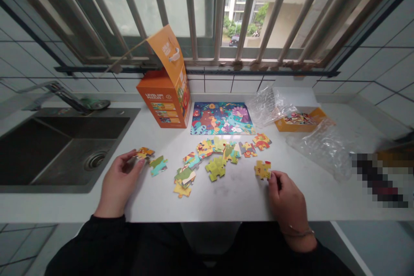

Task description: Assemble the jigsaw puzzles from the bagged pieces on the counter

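Note:
My left hand (121,181) pinches an orange and yellow puzzle piece (145,152) between thumb and fingers, at the left of the counter. Just beside it lies a green and blue puzzle piece (158,165). On the right, my right hand (287,198) grips the edge of a yellow puzzle piece (261,169), its fingers curled. Between the hands, several loose pieces spread in an uneven arc, among them a green piece (215,168) and a red and orange piece (261,141). Some of them overlap, such as the stack above a yellow piece (182,189).
A dark sink (129,126) is set into the counter at left. Behind the pieces stand an orange puzzle box (166,102) with its lid up and a flat, colourful picture sheet (222,118). Crumpled clear plastic (330,155) lies by an open yellow tray (296,126) at right.

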### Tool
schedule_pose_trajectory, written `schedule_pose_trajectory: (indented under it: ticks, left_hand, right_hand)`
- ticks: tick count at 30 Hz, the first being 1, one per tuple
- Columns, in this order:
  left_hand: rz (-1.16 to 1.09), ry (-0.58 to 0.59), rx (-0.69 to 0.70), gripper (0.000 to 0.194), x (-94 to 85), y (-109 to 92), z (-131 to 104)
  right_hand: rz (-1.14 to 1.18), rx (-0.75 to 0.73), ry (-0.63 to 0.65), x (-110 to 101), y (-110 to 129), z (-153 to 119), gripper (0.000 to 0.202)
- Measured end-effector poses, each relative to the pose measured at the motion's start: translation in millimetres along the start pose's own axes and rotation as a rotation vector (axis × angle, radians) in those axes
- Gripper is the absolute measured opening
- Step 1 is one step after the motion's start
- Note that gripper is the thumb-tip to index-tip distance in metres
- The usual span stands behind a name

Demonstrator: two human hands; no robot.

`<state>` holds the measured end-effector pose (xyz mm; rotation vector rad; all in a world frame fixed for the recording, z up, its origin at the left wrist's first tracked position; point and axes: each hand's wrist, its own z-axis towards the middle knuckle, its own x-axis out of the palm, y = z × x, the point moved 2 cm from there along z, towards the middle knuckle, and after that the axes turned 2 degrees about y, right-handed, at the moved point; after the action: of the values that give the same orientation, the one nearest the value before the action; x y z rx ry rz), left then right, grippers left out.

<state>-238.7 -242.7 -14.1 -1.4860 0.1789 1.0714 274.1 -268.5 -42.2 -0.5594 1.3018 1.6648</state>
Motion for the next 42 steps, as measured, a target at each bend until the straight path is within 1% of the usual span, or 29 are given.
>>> schedule_pose_trajectory:
  ticks: [2, 3, 5, 7, 8, 9, 12, 14, 16, 19, 22, 24, 26, 28, 30, 32, 34, 36, 37, 40, 42]
  left_hand:
    - [0.042, 0.009, 0.018, 0.055, -3.3, 1, 7]
    - [0.064, 0.01, 0.049, 0.054, -4.1, 0, 10]
    - [0.123, -0.007, 0.149, 0.053, -4.5, -5, 10]
    - [0.164, -0.034, 0.26, 0.049, -3.0, -13, 4]
    - [0.165, -0.029, 0.311, 0.045, -1.2, -18, -1]
    - [0.158, 0.001, 0.362, 0.041, 1.6, -23, -8]
    - [0.131, 0.153, 0.508, 0.034, 14.1, -39, -33]
    - [0.131, 0.24, 0.562, 0.036, 24.2, -47, -49]
    - [0.149, 0.3, 0.573, 0.043, 34.1, -55, -63]
    - [0.19, 0.354, 0.549, 0.054, 46.2, -65, -75]
    - [0.188, 0.377, 0.523, 0.051, 53.4, -73, -77]
    - [0.156, 0.4, 0.515, 0.047, 55.9, -76, -76]
    - [0.113, 0.453, 0.523, 0.048, 57.3, -79, -76]
    - [0.046, 0.525, 0.539, 0.051, 57.5, -83, -78]
    - [-0.035, 0.584, 0.542, 0.052, 56.5, -87, -82]
    - [-0.1, 0.609, 0.523, 0.051, 54.9, -91, -85]
    - [-0.124, 0.602, 0.489, 0.047, 53.6, -91, -85]
    - [-0.128, 0.555, 0.431, 0.042, 53.2, -87, -81]
    - [-0.132, 0.519, 0.379, 0.041, 53.2, -84, -78]
    - [-0.225, 0.426, 0.144, 0.048, 54.2, -73, -67]
    - [-0.317, 0.393, -0.004, 0.054, 54.6, -68, -60]
  right_hand:
    - [0.044, 0.051, 0.016, 1, -1, 2, 0.045]
    - [0.069, 0.079, 0.015, 1, -2, 3, 0.044]
    - [0.081, 0.141, -0.008, 2, -3, 2, 0.04]
    - [0.051, 0.159, -0.048, 2, -4, 1, 0.036]
    - [0.036, 0.127, -0.06, 2, -3, 1, 0.032]
    - [0.028, 0.068, -0.059, 3, -1, 1, 0.029]
    - [0.019, -0.142, -0.017, 4, 8, 2, 0.022]
    - [-0.005, -0.218, -0.005, 5, 13, 3, 0.021]
    - [-0.034, -0.258, -0.005, 6, 15, 4, 0.025]
    - [-0.076, -0.309, 0.02, 9, 14, 4, 0.033]
    - [-0.064, -0.364, 0.058, 11, 22, 1, 0.031]
    - [-0.015, -0.419, 0.095, 13, 37, -2, 0.028]
    - [0.031, -0.482, 0.156, 18, 59, -4, 0.028]
    - [0.046, -0.528, 0.223, 25, 84, -4, 0.036]
    - [0.038, -0.541, 0.277, 34, 105, -1, 0.048]
    - [0.022, -0.539, 0.311, 45, 120, 3, 0.056]
    - [0.007, -0.525, 0.326, 54, 127, 6, 0.051]
    - [0.004, -0.503, 0.319, 59, 127, 8, 0.04]
    - [0.01, -0.493, 0.309, 61, 126, 8, 0.034]
    - [0.048, -0.489, 0.26, 60, 121, 7, 0.026]
    - [0.076, -0.503, 0.228, 56, 118, 7, 0.025]
